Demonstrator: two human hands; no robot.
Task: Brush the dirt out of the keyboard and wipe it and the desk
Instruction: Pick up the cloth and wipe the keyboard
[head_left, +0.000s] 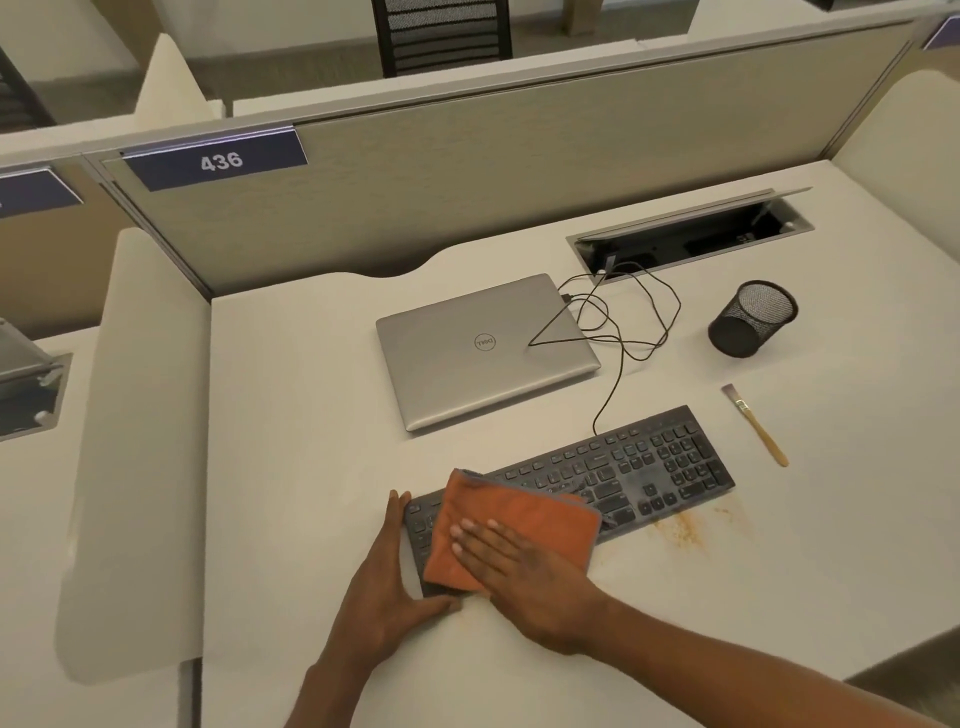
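Observation:
A dark keyboard (634, 467) lies slanted on the white desk (291, 415). An orange cloth (511, 519) covers its left end. My right hand (524, 577) presses flat on the cloth with straight fingers. My left hand (387, 587) braces the keyboard's left edge, fingers straight along the end and thumb at the near corner. Brown crumbs (680, 530) lie scattered on the desk just in front of the keyboard's right half. A small wooden-handled brush (756, 423) rests on the desk to the right of the keyboard.
A closed silver laptop (483, 348) sits behind the keyboard, with black cables (628, 322) running to an open cable hatch (691, 239). A black mesh pen cup (750, 317) stands at the right. Grey partitions (467, 171) wall the back and left sides.

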